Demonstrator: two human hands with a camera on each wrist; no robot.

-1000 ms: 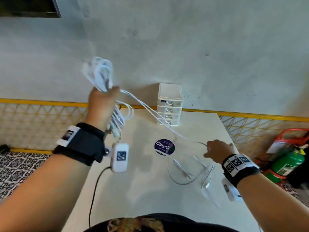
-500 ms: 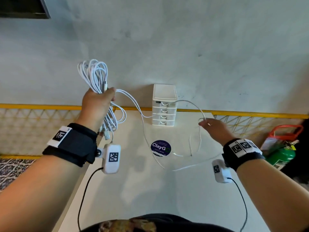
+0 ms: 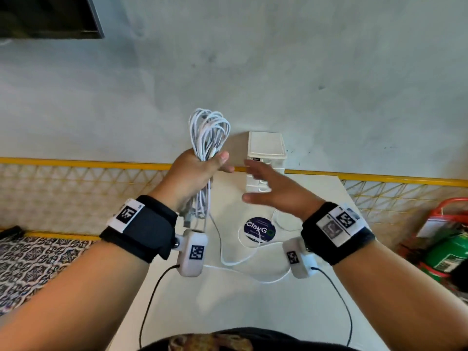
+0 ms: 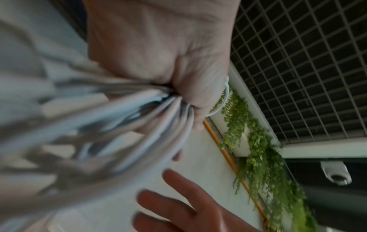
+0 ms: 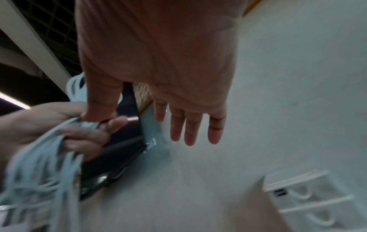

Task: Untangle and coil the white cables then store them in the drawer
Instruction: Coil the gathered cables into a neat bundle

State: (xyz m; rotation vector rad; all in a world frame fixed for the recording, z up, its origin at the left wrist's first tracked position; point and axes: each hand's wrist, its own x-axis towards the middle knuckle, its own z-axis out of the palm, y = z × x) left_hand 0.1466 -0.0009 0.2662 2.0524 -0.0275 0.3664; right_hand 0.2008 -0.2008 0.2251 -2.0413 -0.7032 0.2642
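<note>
My left hand (image 3: 197,171) is raised above the table and grips a bundle of looped white cables (image 3: 209,130); loops stick up above the fist and strands hang below it (image 4: 151,113). One loose strand (image 3: 228,262) trails from the bundle down onto the white table (image 3: 253,307). My right hand (image 3: 266,188) hovers just right of the left, fingers spread and straight, holding nothing (image 5: 190,125). The small white drawer unit (image 3: 267,153) stands at the table's back edge, partly hidden behind the right hand; its drawers look closed (image 5: 303,204).
A round dark sticker (image 3: 259,230) lies on the table under the hands. A grey wall rises behind. A yellow lattice rail (image 3: 76,178) runs along the table's back. A green cylinder and red frame (image 3: 448,249) stand at the right.
My right hand let go of the strand it was pulling out and moved left, up beside the left hand. The left hand with the bundle shifted toward the centre. The loose strand dropped onto the table.
</note>
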